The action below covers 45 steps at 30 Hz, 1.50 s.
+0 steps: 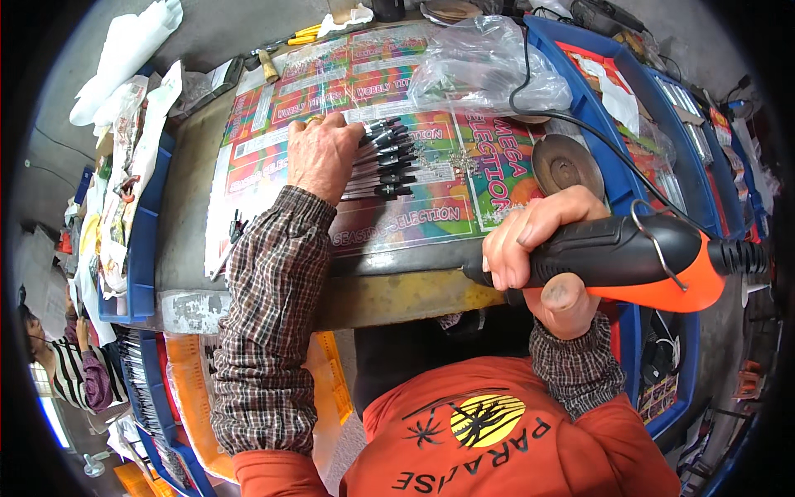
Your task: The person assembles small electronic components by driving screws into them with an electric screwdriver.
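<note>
Left hand (317, 157): fingers bent at left side of black-ended rods (389, 159); grip cannot be told. Right hand (542, 242): fingers clenched around corded black-and-orange power tool (600, 246).

Black-tipped sticks (389, 160) partly hidden behind left hand (319, 157), red shirt (530, 460) cropped below

So we've got a black and orange tool (621, 253), black-tipped sticks (389, 170), one wildly multicoloured sheet (439, 195), dark checked sleeves (277, 290), red shirt (389, 451), blue bin (144, 265).
</note>
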Each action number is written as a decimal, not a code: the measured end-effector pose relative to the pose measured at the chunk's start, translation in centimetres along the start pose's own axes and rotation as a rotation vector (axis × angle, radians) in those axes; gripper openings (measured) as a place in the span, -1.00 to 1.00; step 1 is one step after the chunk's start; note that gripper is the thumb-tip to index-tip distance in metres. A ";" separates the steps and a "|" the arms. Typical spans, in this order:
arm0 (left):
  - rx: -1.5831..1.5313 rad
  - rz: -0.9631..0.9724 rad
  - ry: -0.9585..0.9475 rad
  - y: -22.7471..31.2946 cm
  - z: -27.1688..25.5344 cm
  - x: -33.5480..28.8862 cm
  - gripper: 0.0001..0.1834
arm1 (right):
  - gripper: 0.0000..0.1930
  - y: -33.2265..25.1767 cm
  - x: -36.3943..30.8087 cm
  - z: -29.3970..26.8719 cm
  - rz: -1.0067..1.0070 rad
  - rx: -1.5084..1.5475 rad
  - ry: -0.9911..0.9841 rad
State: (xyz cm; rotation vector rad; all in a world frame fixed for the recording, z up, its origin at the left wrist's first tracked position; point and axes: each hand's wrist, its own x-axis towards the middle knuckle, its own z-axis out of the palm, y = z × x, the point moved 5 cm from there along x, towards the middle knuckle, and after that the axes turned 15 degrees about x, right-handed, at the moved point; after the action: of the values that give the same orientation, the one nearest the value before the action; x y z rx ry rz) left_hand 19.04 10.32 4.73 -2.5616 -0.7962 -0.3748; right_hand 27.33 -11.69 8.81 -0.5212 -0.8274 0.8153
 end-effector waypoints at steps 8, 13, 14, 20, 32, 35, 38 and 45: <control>-0.065 -0.047 0.162 -1.0 0.4 -1.0 -0.87 | -0.58 0.3 1.3 -0.6 -0.119 -0.084 0.001; -0.181 -0.100 0.349 -1.5 -1.3 -1.8 -0.84 | -0.67 0.8 2.7 -2.3 -0.232 -0.213 0.011; -0.249 -0.135 0.332 -1.4 -1.9 -2.0 -0.85 | -0.68 0.9 3.0 -2.6 -0.252 -0.242 0.028; -0.637 -0.253 0.317 -1.2 -3.7 -4.5 -0.80 | -0.69 2.1 4.2 -3.6 -0.281 -0.185 0.067; -1.207 -0.455 0.033 2.1 -3.1 -8.8 -0.82 | -0.64 2.8 5.2 -3.3 -0.280 -0.157 -0.011; -1.178 -0.425 0.070 2.8 -2.9 -9.2 -0.82 | -0.63 2.9 5.1 -3.5 -0.276 -0.163 -0.021; -0.941 -0.262 0.117 4.1 -4.7 -8.8 -0.80 | -0.62 2.5 4.7 -3.5 -0.274 -0.135 0.007; -0.666 0.039 0.196 6.3 -4.9 -8.5 -0.83 | -0.77 1.5 4.0 -3.4 -0.332 0.005 0.067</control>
State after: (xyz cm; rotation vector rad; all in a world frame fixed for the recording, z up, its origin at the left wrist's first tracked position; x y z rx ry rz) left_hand 15.36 -0.74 3.82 -3.0614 -0.6165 -1.0043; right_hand 31.10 -7.93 7.50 -0.3900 -0.8230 0.4919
